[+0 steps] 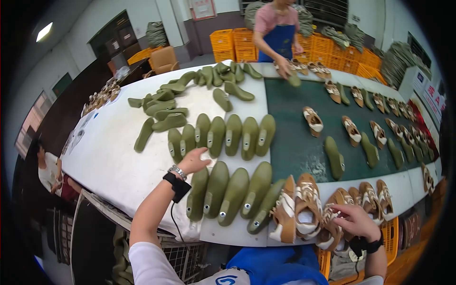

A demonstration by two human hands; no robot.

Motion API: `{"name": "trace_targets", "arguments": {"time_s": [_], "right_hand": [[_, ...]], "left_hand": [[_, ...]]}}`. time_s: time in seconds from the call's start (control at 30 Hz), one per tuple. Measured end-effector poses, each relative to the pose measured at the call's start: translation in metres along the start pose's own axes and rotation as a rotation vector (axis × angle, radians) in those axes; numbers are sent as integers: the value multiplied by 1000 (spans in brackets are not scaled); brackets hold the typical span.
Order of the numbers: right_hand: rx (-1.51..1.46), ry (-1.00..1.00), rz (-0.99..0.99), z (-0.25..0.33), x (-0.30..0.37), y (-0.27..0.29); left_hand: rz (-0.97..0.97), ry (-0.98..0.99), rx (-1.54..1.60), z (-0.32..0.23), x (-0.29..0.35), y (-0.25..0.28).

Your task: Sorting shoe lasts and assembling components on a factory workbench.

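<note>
My left hand (194,161) is stretched over the white table between two rows of green shoe lasts. Its fingers are apart, with nothing seen in them, close to the lower ends of the small lasts (188,138) in the far row. Nearer to me, the larger lasts (236,194) lie side by side, sole up. My right hand (355,221) hovers at or touches a brown-and-white sneaker (331,229) in the row at the table's near edge. Its thumb and forefinger are spread; the other fingers are partly hidden. Left of it stands another sneaker (308,206).
A green conveyor belt (294,156) carries sneakers and lasts in rows. Across it, a person in a blue apron (277,42) holds a green last (294,80). A loose pile of lasts (161,102) covers the table's far left. Orange crates (223,40) stand behind.
</note>
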State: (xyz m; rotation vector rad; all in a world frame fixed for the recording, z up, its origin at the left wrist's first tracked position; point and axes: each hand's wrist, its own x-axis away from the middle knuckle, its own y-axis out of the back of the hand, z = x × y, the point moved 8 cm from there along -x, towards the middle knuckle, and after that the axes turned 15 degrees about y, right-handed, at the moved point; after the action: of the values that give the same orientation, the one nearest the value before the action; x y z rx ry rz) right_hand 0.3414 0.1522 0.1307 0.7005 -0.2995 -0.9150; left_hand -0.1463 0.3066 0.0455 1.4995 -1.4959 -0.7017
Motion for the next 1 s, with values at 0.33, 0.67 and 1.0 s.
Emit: {"name": "trace_targets", "arguments": {"time_s": [0.33, 0.67, 1.0], "right_hand": [[206, 116, 213, -12, -269, -23], [589, 5, -270, -102, -421, -134], [615, 82, -368, -94, -426, -134]], "left_hand": [[-351, 444, -62, 193, -100, 74], [-369, 254, -657, 169, -255, 95], [-224, 43, -401, 299, -235, 112]]}}
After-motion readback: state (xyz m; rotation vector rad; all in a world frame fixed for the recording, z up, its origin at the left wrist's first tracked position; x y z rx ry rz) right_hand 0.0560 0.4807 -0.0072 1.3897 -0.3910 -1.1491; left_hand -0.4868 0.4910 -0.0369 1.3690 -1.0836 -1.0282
